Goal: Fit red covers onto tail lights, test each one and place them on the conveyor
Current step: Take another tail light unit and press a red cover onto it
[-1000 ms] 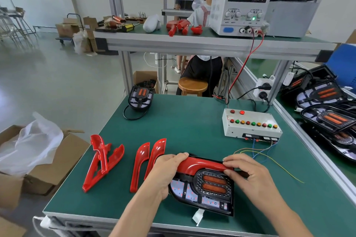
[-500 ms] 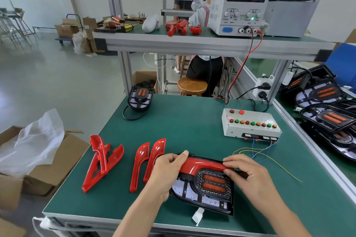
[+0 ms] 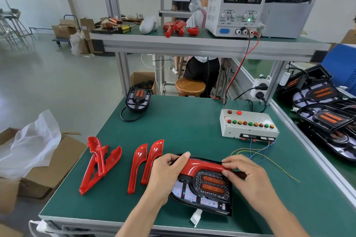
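Pressing down on the red cover (image 3: 202, 166), both hands are working at the near edge of the green table (image 3: 192, 121). The cover lies along the top edge of the tail light (image 3: 204, 192), which sits flat on the table right in front of the person. The left hand (image 3: 165, 177) curls round the left end of the light and cover, with its thumb on top of the red part. The right hand (image 3: 248, 177) has bent fingers that pinch the right end of the cover.

What could go wrong? I think the cover may not be snapped in all the way yet. If one end is pushed harder than the other, it could sit crooked or pop back up. Pushing too hard on the thin red plastic could crack it or bend a clip. The light could also slide on the smooth table if the left hand lets go too soon.

Thin wires (image 3: 256, 154) run from the test box (image 3: 248, 127) and lie just beside the right hand. A wire could get caught under the light or tugged loose.

Spare red covers (image 3: 146, 165) lie just beside the left hand, so an elbow or wrist could knock them. The power supply (image 3: 237, 7) on the shelf reads 12.00 volts and zero current.
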The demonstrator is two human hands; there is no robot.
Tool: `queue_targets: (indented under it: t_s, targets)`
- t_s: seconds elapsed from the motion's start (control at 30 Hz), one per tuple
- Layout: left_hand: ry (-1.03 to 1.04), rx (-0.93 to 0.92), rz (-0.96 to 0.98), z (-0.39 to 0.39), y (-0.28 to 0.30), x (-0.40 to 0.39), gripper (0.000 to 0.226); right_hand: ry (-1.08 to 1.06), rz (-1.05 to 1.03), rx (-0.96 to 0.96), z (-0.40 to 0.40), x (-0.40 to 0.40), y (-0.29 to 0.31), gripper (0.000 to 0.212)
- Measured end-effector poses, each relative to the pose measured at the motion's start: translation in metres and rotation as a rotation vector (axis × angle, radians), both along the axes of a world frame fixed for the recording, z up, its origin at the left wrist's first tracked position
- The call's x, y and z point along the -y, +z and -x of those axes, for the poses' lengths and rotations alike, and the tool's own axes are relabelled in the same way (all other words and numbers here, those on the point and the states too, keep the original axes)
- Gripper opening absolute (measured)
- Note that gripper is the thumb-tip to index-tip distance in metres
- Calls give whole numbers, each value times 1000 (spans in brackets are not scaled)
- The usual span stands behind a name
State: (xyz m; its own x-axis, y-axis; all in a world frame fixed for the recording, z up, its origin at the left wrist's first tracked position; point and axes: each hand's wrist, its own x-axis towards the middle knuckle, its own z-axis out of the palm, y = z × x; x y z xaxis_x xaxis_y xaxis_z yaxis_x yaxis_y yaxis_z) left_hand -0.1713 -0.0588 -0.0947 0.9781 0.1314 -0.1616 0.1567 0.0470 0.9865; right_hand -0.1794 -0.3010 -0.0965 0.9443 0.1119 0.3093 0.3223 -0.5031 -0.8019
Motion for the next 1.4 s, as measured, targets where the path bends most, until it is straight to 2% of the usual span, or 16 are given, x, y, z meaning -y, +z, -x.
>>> queue_targets:
  t_s: [0.1, 0.2, 0.5, 0.63, 0.8, 1.0, 1.17, 1.4]
  targets:
    - [6, -6, 52, 3, -2, 0, 34, -12, -67, -9, 1, -2, 0, 13]
    - [-6, -3, 63, 4, -5, -2, 33, -45, -182, -79, 2, -5, -7, 24]
    - [6, 14, 56, 6, -12, -5, 32, -174, -775, -256, 10, -39, -31, 14]
    - [0, 44, 38, 8, -13, -6, 35, -197, -802, -252, 10, -43, -30, 13]
    - [-17, 68, 31, 8, -12, -7, 37, -157, -1029, -457, 6, -49, -28, 31]
    - [-16, 77, 43, 8, -14, -9, 47, -134, -1004, -558, 4, -50, -22, 25]
    - [-51, 11, 106, 6, -14, -11, 42, -121, -971, -529, 7, -50, -22, 27]
    - [-86, 24, 65, 6, -8, -15, 53, -124, -917, -454, 10, -59, -20, 28]
